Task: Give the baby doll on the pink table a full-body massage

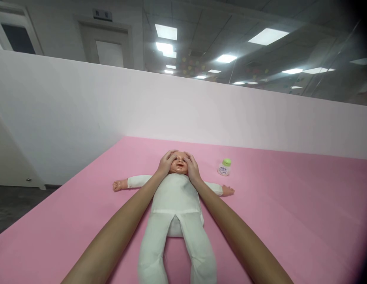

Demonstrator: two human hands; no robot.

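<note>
A baby doll point(176, 193) with a white cloth body and a hard plastic head lies face up, arms spread and legs toward me. My left hand point(166, 162) cups the left side of its head, with the thumb near the eye. On the opposite side, my right hand point(192, 165) is curved around the head in the same way, its thumb also by the eye. Between the two hands the doll's nose and open mouth show. My fingertips reach up to the top of the head, and the fingers are partly hidden behind it.
Under the doll is a pink padded surface point(275, 213). A small clear bottle point(223, 169) with a green cap stands to the right of the doll's head. A low white wall point(201, 110) runs along the back, and the surface's left edge drops to a dark floor point(12, 205).
</note>
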